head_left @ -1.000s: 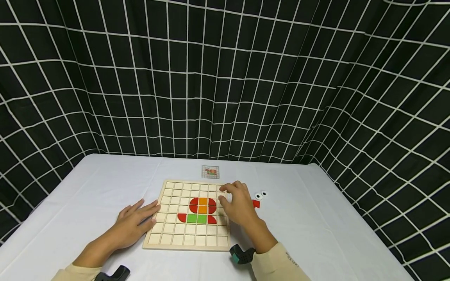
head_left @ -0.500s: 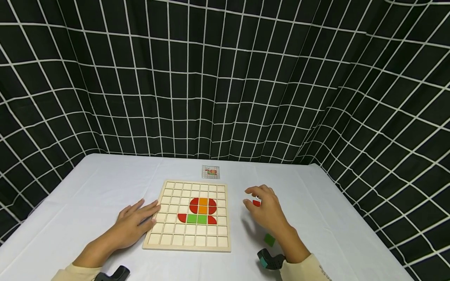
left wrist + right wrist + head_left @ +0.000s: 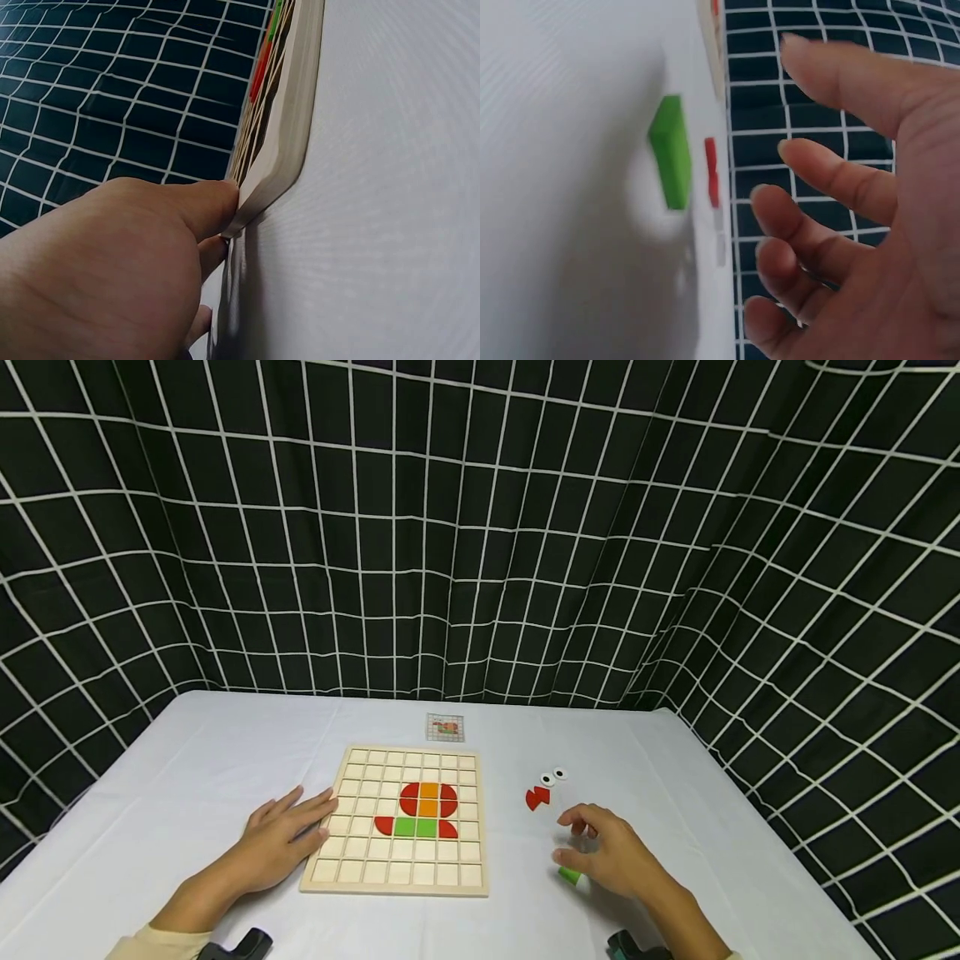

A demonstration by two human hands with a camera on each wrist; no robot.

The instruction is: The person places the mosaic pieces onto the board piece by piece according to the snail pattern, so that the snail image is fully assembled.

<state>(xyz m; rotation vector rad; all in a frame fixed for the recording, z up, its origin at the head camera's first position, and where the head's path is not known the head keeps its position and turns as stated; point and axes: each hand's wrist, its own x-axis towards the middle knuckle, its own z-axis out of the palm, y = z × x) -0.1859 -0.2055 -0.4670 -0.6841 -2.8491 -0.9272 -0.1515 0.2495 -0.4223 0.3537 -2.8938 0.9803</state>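
Starting at the far left, we've got our left hand (image 3: 273, 843) resting on the left edge of the wooden grid board (image 3: 381, 871); fingers are stretched out, thumb touching the edge too, nothing gripped. We'd guess that's just to steady it.

Next along, on the board: a rounded patch with red pieces (image 3: 408, 799) on both sides of two orange squares (image 3: 428, 799), and below it a row with two green squares (image 3: 416, 827) between red end pieces (image 3: 383, 825). Just past the board's far edge lies a little picture card (image 3: 446, 727), printed with a coloured figure on a grid, too small for us to read properly.

To the right of the board, on the white cloth, there are two loose red pieces (image 3: 537, 797) touching or nearly so, we can't tell, with two eye discs (image 3: 553, 776) just beyond them.

Then the loose green piece (image 3: 570, 875). It sits just under the thumb side of our right hand (image 3: 611, 852), and the right wrist view shows it apart from the fingers. Grip's wide and holding nothing, fingers lightly bent. Looks to us like the pick-up step: next we'd need to lower the hand and pinch the piece by its edges.
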